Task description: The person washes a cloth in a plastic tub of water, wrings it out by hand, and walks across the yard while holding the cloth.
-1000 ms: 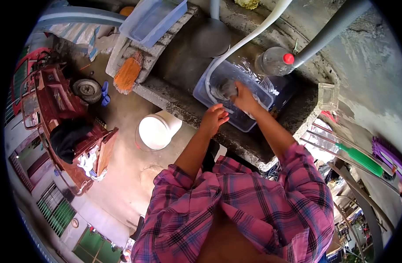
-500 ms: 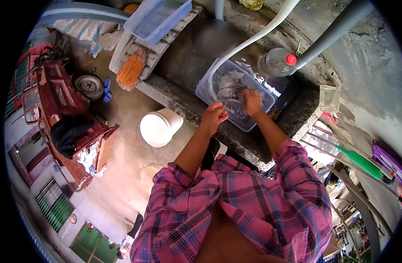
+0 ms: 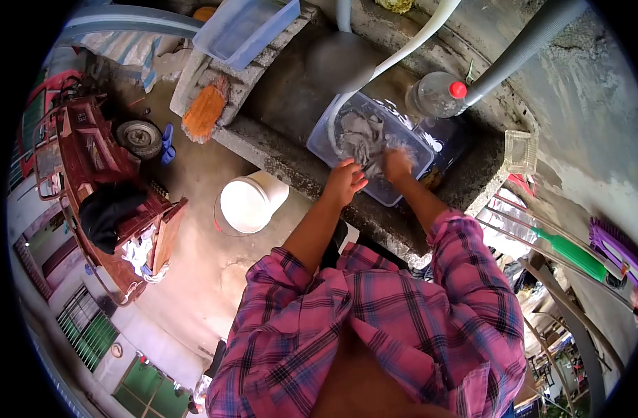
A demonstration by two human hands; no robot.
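Observation:
A grey wet cloth [image 3: 361,136] lies crumpled in water inside a clear bluish plastic tub [image 3: 319,136]. The tub sits in a concrete sink [image 3: 270,151], and a white hose [image 3: 418,43] runs down into it. My right hand [image 3: 397,166] is in the tub at the cloth's right side. Splashing water blurs its fingers, so their grip is hidden. Over the tub's near rim, my left hand [image 3: 345,182] hovers beside the cloth with its fingers loosely curved and apart, holding nothing.
A clear bottle with a red cap [image 3: 438,96] stands behind the tub. An orange brush [image 3: 204,113] and another blue tub [image 3: 248,31] rest on the sink's left ledge. On the floor stands a white bucket [image 3: 246,205]. A grey pipe [image 3: 521,56] slants at right.
The cloth now shows more clearly, bunched higher toward the tub's left part. Water splashes up around my right hand. My left hand has barely moved.

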